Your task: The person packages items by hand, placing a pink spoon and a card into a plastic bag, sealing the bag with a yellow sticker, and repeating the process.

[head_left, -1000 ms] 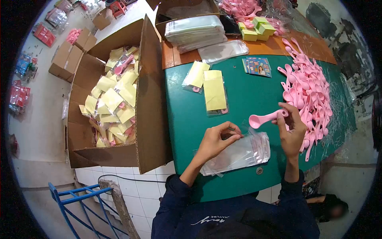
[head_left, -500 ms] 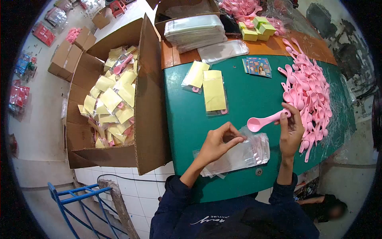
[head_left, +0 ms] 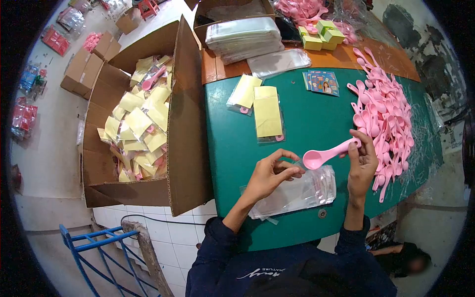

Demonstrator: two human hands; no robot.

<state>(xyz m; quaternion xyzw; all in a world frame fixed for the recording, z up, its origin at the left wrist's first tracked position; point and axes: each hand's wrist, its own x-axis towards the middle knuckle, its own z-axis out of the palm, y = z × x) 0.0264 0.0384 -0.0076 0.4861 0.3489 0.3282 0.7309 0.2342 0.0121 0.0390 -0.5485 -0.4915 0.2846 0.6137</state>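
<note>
My right hand (head_left: 362,161) grips a pink measuring spoon (head_left: 321,157) by the end of its handle, the bowl pointing left. Just left of the bowl, the fingers of my left hand (head_left: 274,173) are pinched at the edge of a clear plastic bag (head_left: 299,164). Below both hands lies a stack of clear plastic bags (head_left: 292,198) on the green table. Beyond my left hand are two filled packets, one upright packet with a yellow card (head_left: 267,115) and another yellow-card packet (head_left: 245,92) tilted beside it.
A heap of pink spoons (head_left: 383,119) covers the table's right side. Small printed cards (head_left: 322,83) lie farther back. An open cardboard box (head_left: 190,133) full of packets stands at the left. More bags (head_left: 242,37) and yellow-green boxes (head_left: 320,37) sit at the back.
The spoon's bowl has moved slightly left and down, closer to my left hand. My left hand has shifted slightly, the bag edge still at its fingertips.
</note>
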